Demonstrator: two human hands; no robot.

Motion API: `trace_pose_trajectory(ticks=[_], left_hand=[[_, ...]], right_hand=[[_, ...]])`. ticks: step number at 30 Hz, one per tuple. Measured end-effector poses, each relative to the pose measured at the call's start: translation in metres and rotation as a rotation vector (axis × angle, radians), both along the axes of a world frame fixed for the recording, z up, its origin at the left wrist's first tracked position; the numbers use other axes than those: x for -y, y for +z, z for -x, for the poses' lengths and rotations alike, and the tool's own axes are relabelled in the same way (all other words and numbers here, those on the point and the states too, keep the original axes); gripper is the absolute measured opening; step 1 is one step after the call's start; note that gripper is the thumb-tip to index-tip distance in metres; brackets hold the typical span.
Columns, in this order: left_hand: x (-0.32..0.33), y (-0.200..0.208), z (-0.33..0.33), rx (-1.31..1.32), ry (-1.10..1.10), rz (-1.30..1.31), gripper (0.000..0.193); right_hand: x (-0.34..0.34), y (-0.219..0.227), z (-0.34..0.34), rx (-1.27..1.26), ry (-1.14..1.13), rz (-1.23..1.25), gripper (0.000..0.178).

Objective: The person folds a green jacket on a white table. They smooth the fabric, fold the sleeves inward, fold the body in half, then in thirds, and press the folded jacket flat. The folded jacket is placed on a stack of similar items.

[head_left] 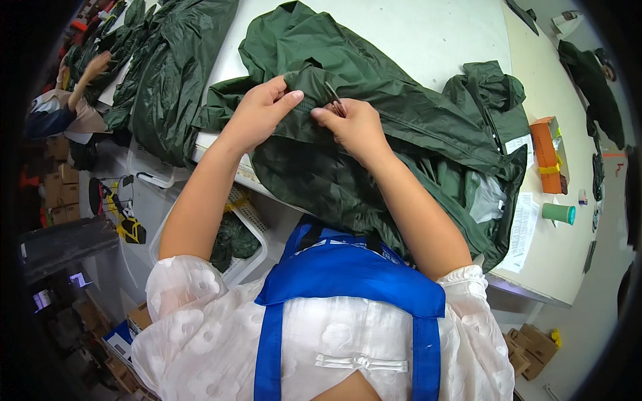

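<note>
A dark green jacket [401, 93] of thin, shiny fabric is spread over the white table and hangs over its near edge. A long zipper or seam runs across it toward the right. My left hand [261, 113] pinches a fold of the jacket between thumb and fingers. Close beside it, my right hand [358, 130] is closed around small metal thread snips [332, 93], whose narrow blades point up and left over the fabric. The fingers hide most of their handles.
More green garments [174, 73] are heaped at the left, near another person's hand [98, 65]. Below the edge stands a white basket [257, 230] with green fabric inside. An orange box [548, 154], green-ended roll [558, 213] and printed sheets [520, 234] lie at right.
</note>
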State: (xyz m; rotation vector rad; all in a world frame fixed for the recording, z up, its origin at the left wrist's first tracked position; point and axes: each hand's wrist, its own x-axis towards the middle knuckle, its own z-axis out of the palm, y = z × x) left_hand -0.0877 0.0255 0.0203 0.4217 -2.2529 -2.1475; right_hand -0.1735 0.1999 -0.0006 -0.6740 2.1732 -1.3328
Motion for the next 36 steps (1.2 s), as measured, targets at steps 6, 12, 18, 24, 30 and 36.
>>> trace_pose_trajectory(ticks=[6, 12, 18, 24, 30, 36], left_hand=[[0.007, -0.013, 0.008, -0.137, 0.115, 0.013, 0.030], [0.058, -0.010, -0.001, -0.123, 0.213, -0.284, 0.024], [0.083, -0.032, 0.012, -0.093, 0.278, -0.303, 0.028], [0.140, -0.125, 0.014, 0.512, 0.424, 0.898, 0.056], [-0.051, -0.044, 0.066, -0.591, 0.030, 1.111, 0.036], [-0.240, -0.122, 0.087, -0.346, -0.619, 0.683, 0.037]], right_hand=[[-0.058, -0.007, 0.019, -0.328, 0.085, -0.158, 0.024], [-0.287, -0.004, 0.071, -0.297, 0.080, -0.788, 0.025], [-0.462, -0.025, 0.052, -0.018, -0.326, -0.932, 0.025], [-0.429, -0.063, 0.041, -0.047, -0.680, -0.466, 0.031], [-0.409, -0.091, 0.030, -0.018, -0.780, -0.271, 0.056], [-0.419, -0.089, 0.056, 0.533, -0.851, -0.149, 0.029]])
